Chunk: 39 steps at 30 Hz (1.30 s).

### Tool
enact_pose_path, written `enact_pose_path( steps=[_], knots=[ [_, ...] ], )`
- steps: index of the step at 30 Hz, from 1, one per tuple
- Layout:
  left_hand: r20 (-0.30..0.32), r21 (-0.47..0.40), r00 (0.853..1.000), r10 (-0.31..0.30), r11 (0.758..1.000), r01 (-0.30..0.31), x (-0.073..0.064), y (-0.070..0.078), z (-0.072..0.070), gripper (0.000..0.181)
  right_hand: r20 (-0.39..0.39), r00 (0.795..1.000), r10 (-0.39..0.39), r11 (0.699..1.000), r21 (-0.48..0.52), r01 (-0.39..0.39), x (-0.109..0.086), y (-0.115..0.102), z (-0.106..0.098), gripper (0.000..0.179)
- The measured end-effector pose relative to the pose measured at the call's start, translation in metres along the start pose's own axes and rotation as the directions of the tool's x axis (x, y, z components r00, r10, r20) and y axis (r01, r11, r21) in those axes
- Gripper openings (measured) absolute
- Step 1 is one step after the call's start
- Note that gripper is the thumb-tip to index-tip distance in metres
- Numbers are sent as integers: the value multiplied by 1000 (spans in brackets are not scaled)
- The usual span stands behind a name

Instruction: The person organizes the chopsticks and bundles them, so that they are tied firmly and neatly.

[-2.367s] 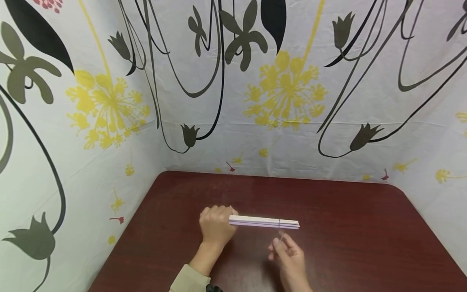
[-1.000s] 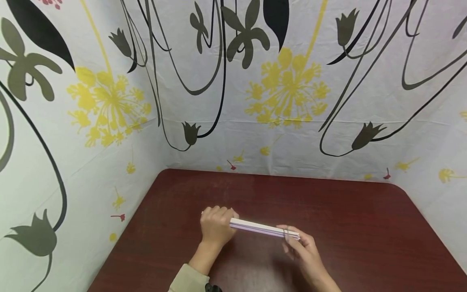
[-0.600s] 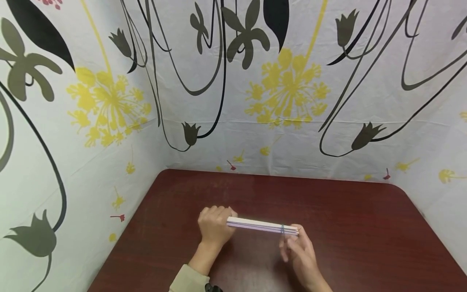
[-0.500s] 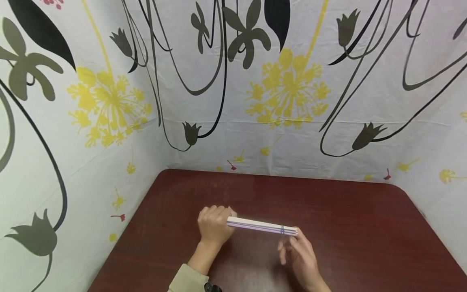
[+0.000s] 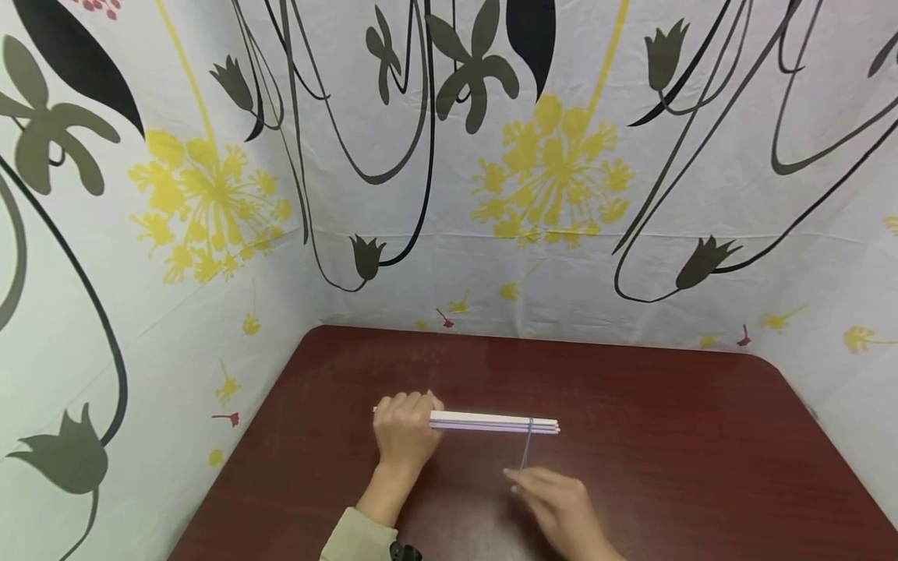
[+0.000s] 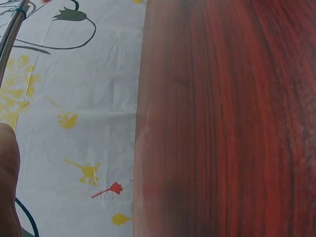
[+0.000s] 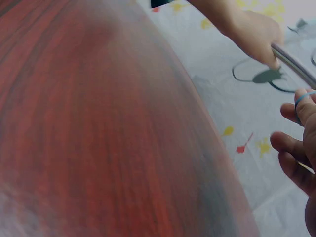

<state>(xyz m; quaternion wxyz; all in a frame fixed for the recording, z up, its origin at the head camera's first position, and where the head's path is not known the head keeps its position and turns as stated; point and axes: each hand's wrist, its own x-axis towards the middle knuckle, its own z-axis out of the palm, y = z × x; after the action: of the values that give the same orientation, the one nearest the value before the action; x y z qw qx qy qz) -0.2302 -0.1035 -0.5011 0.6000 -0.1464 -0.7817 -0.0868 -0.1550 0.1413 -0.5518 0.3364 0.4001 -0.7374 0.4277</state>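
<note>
My left hand (image 5: 405, 430) grips a bundle of slender pale white and lilac chopsticks (image 5: 477, 421) above the table, near its left end. The bundle points right, almost level. A thin blue rubber band (image 5: 529, 436) loops round it close to the free right end. Below that end, my right hand (image 5: 557, 502) pinches the band and holds it stretched toward the body. In the right wrist view the band (image 7: 298, 101) hooks over a fingertip, and the chopsticks (image 7: 295, 65) run out of the left hand (image 7: 254, 37). The left wrist view catches only the banded chopsticks (image 6: 11, 37) at its edge.
A dark red wood-grain table (image 5: 673, 436) with rounded far corners lies under both hands. White cloth (image 5: 435, 210) printed with flowers hangs behind it and along the left side. A pale sleeve (image 5: 359, 536) and a dark wristband (image 5: 405, 552) are on the left arm.
My right hand has moved from the bundle's right end down and left, drawing the rubber band out into a stretched loop. The chopsticks have shifted slightly left and levelled out.
</note>
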Motion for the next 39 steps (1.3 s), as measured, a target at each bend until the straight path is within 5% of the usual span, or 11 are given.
enact_pose_path(
  steps=[2, 5, 8, 12, 16, 20, 23, 26, 30, 34, 39],
  knots=[
    [18, 0, 1000, -12, 1000, 12, -1, 0, 0, 33, -2, 992, -124, 985, -120, 123, 2, -1, 3, 29],
    [47, -5, 998, -42, 999, 42, -3, 1, -1, 33, 16, 984, -179, 970, -166, 179, 3, -7, 6, 47],
    [69, -16, 995, -73, 997, 74, -4, 2, -1, 32, -5, 992, -125, 986, -116, 123, -1, -13, 11, 68],
    [60, -30, 995, -83, 996, 85, -5, 4, 0, 32, -126, 990, 60, 981, 190, -36, -8, -21, 21, 76],
    [25, -28, 997, -76, 997, 77, -2, 6, 0, 34, -197, 933, 300, 842, 514, -162, -4, -31, 27, 83],
    [16, -27, 997, -78, 997, 78, 0, 10, -1, 36, -169, 841, 513, 714, 629, -309, 3, -41, 27, 72],
    [15, -37, 997, -71, 997, 71, 0, 13, -2, 36, -129, 786, 605, 652, 648, -395, 7, -44, 26, 62],
    [12, -47, 998, -63, 997, 64, -1, 14, -2, 36, -133, 765, 630, 628, 666, -402, 10, -42, 22, 50],
    [1, -51, 998, -60, 997, 60, -2, 13, -2, 35, -187, 800, 570, 629, 726, -279, 12, -35, 14, 38],
    [-16, -63, 999, -42, 997, 41, -3, 11, -1, 34, -142, 841, 522, 566, 795, -217, 13, -31, 5, 42],
    [-35, -76, 999, -22, 997, 20, -4, 10, -1, 34, -63, 840, 539, 495, 830, -255, 17, -29, -5, 45]
  ],
)
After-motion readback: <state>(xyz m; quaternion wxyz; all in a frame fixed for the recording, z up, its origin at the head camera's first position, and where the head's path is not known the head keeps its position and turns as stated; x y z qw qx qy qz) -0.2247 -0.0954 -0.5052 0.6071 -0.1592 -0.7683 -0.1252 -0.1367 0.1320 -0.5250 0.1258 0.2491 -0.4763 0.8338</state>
